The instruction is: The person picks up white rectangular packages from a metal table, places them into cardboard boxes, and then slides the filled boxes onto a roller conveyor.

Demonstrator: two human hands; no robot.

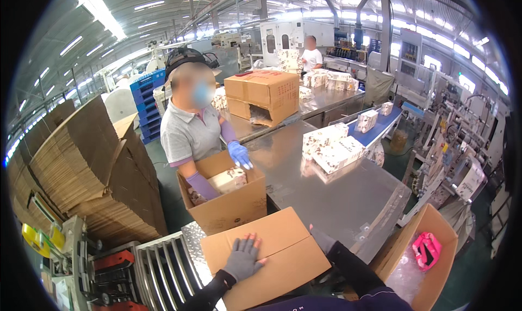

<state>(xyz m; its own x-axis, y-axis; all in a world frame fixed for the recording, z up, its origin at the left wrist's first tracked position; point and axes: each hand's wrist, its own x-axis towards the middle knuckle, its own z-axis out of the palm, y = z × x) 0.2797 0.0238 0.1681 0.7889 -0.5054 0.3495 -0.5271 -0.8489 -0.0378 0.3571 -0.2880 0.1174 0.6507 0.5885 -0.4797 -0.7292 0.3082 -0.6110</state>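
Apparently the nearest carton (293, 254) is closed – its top flaps lie flat and meet at a seam, though whether tape covers that seam I cannot tell. It sits right before the wearer, between the roller conveyor (169, 267) and the metal table (342, 197). The left hand (243, 259) lies flat on the lid, fingers slightly parted; the right hand (323, 240) is at the carton's right edge, its grip hidden. Just beyond, one open carton (231, 216) holds patterned packs, too hidden to count – filling and closing that one look unfinished. Counting on: at least two packs (340, 154) on the table, two boxed packs (366, 121) on the blue belt (375, 130), and two co-workers (187, 121).
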